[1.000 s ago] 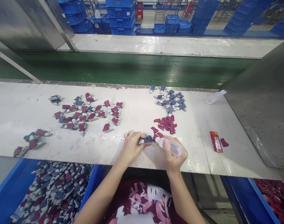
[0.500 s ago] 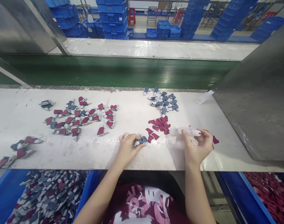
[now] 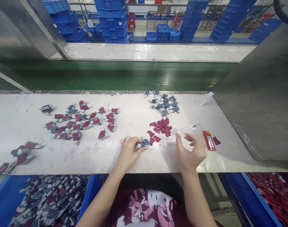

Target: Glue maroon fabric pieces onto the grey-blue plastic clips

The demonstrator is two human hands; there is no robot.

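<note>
The left hand rests at the near part of the white tabletop, its fingers closed on a blue-and-white piece, pinched between thumb and fingertips with its blue end pointing right. The right hand is blurred; its thumb and forefinger stand apart in a wide curve, just beside a translucent bottle with a thin dark tip, and I cannot tell whether they touch it. Between the hands, a few loose maroon pieces lie just right of the held piece, with a maroon pile just beyond them. Farther back sits a cluster of blue-and-white pieces. To the right of the right hand, a red packet lies near a single maroon piece, and a second translucent bottle lies near the metal panel. A large group of maroon-and-grey pieces, with some blue ones among them, spreads across the left side. Below the near edge, a blue bin on the left is filled with mixed pieces.
</note>
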